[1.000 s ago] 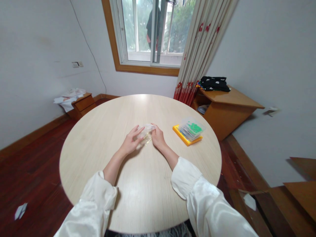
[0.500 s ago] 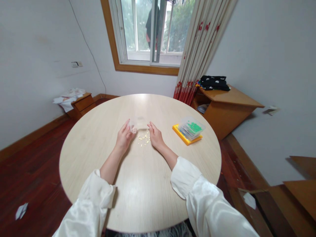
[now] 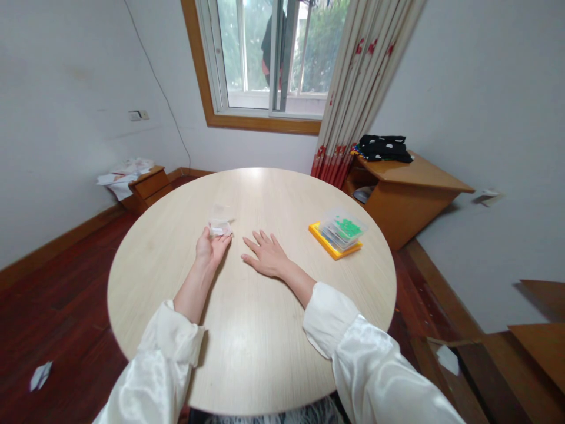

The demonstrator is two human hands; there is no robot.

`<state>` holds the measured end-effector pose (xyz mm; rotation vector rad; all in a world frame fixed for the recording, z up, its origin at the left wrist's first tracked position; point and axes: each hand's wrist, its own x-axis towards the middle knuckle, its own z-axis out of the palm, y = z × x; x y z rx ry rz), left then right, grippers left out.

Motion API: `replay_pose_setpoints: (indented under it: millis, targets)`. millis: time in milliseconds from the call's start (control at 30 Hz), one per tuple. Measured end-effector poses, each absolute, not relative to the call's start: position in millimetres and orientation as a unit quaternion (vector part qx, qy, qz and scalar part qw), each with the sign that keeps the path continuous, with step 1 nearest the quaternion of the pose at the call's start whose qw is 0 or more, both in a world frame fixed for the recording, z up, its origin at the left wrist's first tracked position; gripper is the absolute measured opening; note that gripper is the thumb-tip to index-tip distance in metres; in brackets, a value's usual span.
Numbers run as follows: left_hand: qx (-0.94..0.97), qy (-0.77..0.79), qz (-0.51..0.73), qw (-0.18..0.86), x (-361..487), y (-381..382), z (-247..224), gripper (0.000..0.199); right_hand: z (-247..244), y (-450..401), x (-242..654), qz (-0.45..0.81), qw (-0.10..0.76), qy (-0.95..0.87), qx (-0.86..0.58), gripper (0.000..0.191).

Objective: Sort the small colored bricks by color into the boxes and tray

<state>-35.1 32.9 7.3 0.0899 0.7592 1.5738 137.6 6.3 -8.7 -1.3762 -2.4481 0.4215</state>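
My left hand [image 3: 210, 247] holds a small clear plastic box [image 3: 220, 227], its clear lid standing up at the far side. A pale label or piece shows inside, too small to make out. To the right of it my right hand [image 3: 267, 254] lies palm down, fingers spread, over the middle of the round table [image 3: 247, 330]. The small pale yellow pieces are out of sight; the right hand covers the place where they lay.
On the table's right side, a stack of clear boxes [image 3: 339, 227] with green pieces on top rests on a yellow tray [image 3: 324, 241]. A wooden cabinet [image 3: 406, 194] with folded black cloth [image 3: 384, 148] stands beyond the right edge. The window [image 3: 273, 59] is behind.
My left hand has moved left with the clear box. My right hand has turned palm down, spread flat over the spot where the scattered yellow pieces showed.
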Motion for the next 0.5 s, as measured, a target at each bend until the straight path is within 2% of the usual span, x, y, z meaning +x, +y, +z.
replay_pose_setpoints:
  millis: [200,500]
  targets:
    - [0.028,0.354,0.699,0.621,-37.9,30.2,11.6,0.036,-1.3,-2.8,134.0,0.113,0.081,-0.862,-0.488,0.069]
    - [0.069,0.433,0.669,0.6,-45.3,29.9,10.2,0.029,-1.1,-8.0,130.9,0.101,0.077,-0.874,-0.47,0.064]
